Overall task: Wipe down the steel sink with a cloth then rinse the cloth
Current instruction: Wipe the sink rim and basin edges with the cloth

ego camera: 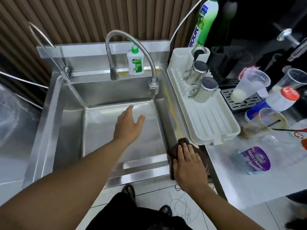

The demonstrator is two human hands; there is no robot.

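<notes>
Currently the right hand [187, 165], fingers straight, presses the brown cloth [183, 141] onto the steel sink's [48, 103] right rim. The left hand [128, 127] hovers spread above the basin. A Dettol bottle [135, 63] stands behind, and a Glass Cleaner bottle [254, 159] lies on the counter.

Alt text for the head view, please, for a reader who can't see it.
A person's right hand presses a brown cloth flat on the right rim of the steel sink, beside a white dish rack. The left hand hovers open over the basin.
</notes>
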